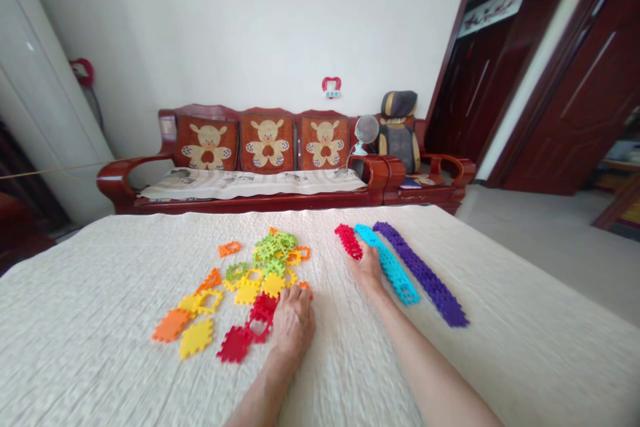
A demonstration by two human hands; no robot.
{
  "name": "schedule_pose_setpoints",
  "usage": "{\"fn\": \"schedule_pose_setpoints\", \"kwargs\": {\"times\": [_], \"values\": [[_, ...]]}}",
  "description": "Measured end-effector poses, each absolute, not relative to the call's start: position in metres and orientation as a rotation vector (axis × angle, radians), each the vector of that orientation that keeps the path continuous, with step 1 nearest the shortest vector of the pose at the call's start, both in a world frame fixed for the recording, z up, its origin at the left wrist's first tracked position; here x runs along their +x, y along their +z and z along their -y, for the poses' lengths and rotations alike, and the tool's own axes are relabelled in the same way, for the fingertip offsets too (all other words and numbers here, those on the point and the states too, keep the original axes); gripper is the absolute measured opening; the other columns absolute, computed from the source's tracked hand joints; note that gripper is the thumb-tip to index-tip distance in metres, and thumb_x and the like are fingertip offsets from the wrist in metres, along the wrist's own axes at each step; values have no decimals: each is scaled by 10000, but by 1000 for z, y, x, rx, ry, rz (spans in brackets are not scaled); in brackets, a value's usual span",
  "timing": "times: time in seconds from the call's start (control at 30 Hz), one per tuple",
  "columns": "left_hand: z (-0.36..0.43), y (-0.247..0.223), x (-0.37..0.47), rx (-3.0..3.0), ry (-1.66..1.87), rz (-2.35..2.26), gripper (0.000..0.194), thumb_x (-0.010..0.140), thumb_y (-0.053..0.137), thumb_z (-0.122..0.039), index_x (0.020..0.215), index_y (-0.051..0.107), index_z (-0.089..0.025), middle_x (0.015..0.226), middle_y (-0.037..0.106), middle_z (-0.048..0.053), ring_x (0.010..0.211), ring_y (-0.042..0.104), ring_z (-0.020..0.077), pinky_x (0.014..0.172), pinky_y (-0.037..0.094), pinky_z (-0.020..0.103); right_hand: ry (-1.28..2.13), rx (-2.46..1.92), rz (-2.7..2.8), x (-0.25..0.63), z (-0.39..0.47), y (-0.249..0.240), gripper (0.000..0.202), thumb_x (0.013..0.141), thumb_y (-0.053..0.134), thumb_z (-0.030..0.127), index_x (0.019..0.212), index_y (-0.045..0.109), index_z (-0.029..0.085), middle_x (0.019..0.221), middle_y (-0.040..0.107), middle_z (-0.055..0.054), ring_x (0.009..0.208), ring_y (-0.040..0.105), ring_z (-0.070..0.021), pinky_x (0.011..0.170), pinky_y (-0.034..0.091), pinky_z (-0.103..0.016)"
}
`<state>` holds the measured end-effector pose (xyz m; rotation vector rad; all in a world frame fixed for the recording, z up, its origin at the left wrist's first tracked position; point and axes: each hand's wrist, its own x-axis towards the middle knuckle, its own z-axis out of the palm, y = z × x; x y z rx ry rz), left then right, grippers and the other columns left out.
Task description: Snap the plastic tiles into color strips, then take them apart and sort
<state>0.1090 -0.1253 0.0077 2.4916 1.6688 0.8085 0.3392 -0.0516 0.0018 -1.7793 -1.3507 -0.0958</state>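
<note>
My left hand (294,320) is low over the cloth with its fingers curled down beside several red interlocking plastic tiles (235,344). Its fingertips and whatever they hold are hidden under the hand. My right hand (367,270) closes around the near end of a short red row of tiles (348,240). Right beside it runs a longer light-blue row (393,268), and further right a purple row (425,273). Loose yellow tiles (197,337) and orange tiles (171,325) lie left of my left hand, with a green heap (275,248) beyond it.
A cream cloth (90,320) covers the table. Past its far edge stands a red wooden sofa (380,177) with bear-print cushions (267,141). A small fan (367,129) and a padded seat backrest (399,137) are at its right. Dark red doors (575,93) are on the right.
</note>
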Motion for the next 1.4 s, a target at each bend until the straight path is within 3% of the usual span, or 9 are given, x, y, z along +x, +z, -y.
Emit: {"fn": "schedule_pose_setpoints", "kwargs": {"times": [0.43, 0.9, 1.13, 1.4], "values": [[126, 10, 111, 2481, 784, -1683, 238, 824, 433, -98, 914, 632, -192, 896, 583, 62, 889, 480, 201, 779, 392, 291, -250, -1978, 1388, 339, 38, -5, 513, 751, 541, 341, 1196, 531, 86, 1011, 551, -158, 972, 514, -284, 885, 387, -374], [125, 9, 112, 2450, 813, -1683, 241, 848, 423, -109, 906, 637, -203, 899, 605, 59, 901, 511, 203, 771, 433, 298, -293, -1882, 1361, 341, 32, -8, 541, 722, 554, 351, 1211, 517, 121, 996, 552, -148, 975, 510, -300, 885, 397, -424], [120, -1, 112, 2407, 1060, -1519, 365, 819, 378, -33, 1026, 629, -198, 1052, 628, 64, 1014, 543, 199, 850, 478, 325, -349, -1503, 1557, 328, 38, -6, 375, 785, 461, 270, 1128, 537, 141, 1098, 550, -134, 1090, 484, -252, 959, 394, -408], [115, -1, 109, 2384, 1298, -1501, 395, 767, 395, -14, 1032, 621, -200, 1117, 599, 76, 1073, 522, 199, 934, 454, 372, -207, -1475, 1777, 304, 54, -11, 321, 780, 422, 189, 1061, 574, 152, 1030, 579, -109, 1002, 538, -216, 916, 436, -348]]}}
